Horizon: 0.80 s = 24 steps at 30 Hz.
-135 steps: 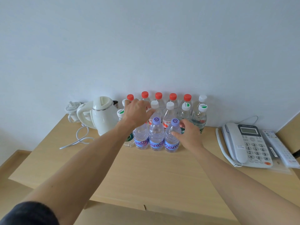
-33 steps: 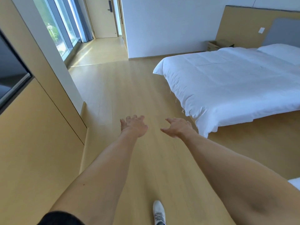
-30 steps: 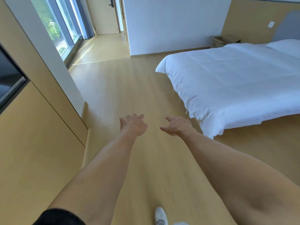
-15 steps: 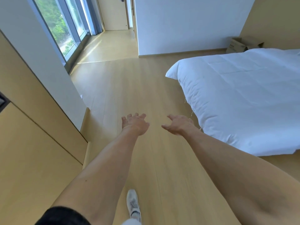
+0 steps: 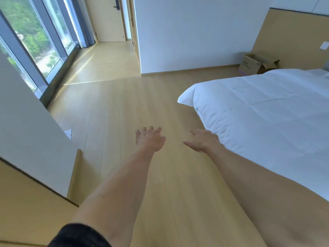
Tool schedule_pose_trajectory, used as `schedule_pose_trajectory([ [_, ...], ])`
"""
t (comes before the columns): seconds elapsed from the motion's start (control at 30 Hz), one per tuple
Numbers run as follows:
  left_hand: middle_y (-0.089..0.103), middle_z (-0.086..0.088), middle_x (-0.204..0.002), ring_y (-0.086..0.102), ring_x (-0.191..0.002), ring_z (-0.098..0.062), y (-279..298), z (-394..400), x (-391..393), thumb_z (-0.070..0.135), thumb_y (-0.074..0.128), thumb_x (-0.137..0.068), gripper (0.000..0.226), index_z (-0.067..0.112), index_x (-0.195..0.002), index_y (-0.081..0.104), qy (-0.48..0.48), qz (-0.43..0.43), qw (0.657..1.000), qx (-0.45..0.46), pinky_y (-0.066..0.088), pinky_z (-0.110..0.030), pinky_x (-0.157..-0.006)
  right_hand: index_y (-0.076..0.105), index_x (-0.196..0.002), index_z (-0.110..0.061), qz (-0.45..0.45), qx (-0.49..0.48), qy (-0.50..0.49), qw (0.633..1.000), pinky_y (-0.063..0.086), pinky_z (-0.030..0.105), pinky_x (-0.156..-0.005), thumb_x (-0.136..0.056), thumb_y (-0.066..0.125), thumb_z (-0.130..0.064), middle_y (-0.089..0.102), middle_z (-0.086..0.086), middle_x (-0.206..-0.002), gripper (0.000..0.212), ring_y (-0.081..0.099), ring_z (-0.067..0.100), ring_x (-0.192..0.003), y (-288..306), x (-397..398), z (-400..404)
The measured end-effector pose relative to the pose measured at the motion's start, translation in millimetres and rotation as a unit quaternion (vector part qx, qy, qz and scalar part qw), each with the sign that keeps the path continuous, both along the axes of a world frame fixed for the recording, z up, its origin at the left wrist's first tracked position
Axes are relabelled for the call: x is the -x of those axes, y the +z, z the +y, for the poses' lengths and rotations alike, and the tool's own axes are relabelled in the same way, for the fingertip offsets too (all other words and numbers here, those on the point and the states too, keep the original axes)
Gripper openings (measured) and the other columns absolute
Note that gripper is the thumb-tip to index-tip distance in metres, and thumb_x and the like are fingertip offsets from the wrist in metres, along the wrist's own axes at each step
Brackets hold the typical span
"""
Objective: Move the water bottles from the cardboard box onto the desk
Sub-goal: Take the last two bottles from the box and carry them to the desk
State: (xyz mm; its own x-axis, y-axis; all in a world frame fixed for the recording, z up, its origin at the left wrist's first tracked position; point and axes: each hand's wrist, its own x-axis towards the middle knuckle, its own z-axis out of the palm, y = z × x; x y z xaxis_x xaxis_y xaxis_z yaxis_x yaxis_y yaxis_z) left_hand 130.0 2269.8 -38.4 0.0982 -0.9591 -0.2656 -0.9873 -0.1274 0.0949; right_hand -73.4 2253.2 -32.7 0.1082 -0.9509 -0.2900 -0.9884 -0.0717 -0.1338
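Presently, entries taken from nine o'clock round to three.

Item: window wall (image 5: 26, 38), nine to eleven o'clock. Glare on the floor (image 5: 124, 107); risk, misjudged footing on a bright patch.

Item: pale wall corner (image 5: 35, 132) with wooden panel below, eight o'clock, close by my left arm. Risk, clipping an elbow on its edge when I come back loaded.

Item: my left hand (image 5: 149, 139), centre, fingers spread and loose, palm down, holding nothing.

Item: my right hand (image 5: 203, 140), just right of centre, fingers relaxed and extended, likewise holding nothing.

Item: bed (image 5: 267, 113), two to four o'clock, its corner jutting into my path. Risk, catching a shin or trailing duvet.

Item: cardboard box (image 5: 256, 64), one o'clock, on the floor by the headboard, far off, flaps open. Whether bottles remain inside I cannot tell. Risk, open flaps snagging my wrists; two bottles per hand could slip; desk is out of sight.
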Motion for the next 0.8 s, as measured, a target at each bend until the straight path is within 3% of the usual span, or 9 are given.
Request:
schedule_pose_trajectory([
  [0.43,0.031,-0.002,-0.161,0.023,-0.150,-0.028,-8.6,-236.3,-51.7,0.056,0.032,-0.103,0.058,0.033,-0.156,0.028,-0.024,0.004,1.000,-0.009,0.014,-0.054,-0.121,0.029,-0.153,-0.035,-0.002,-0.002,-0.012,1.000,0.026,0.047,-0.113,-0.091,0.041,-0.069,0.035,-0.003,-0.158,0.072,0.029,0.025,-0.146,-15.3,-53.9,-228.0],
  [0.8,0.017,0.001,-0.168,0.015,-0.154,-0.024,-0.3,-473.7,-92.4,0.054,0.032,-0.104,0.060,0.033,-0.159,0.020,0.000,-0.013,1.000,-0.028,0.012,-0.051,-0.124,0.032,-0.152,-0.027,-0.024,-0.005,0.040,0.999,0.030,0.047,-0.114,-0.095,0.041,-0.062,0.037,0.003,-0.156,0.067,0.031,0.026,-0.145,-20.8,-97.4,-480.2],
])
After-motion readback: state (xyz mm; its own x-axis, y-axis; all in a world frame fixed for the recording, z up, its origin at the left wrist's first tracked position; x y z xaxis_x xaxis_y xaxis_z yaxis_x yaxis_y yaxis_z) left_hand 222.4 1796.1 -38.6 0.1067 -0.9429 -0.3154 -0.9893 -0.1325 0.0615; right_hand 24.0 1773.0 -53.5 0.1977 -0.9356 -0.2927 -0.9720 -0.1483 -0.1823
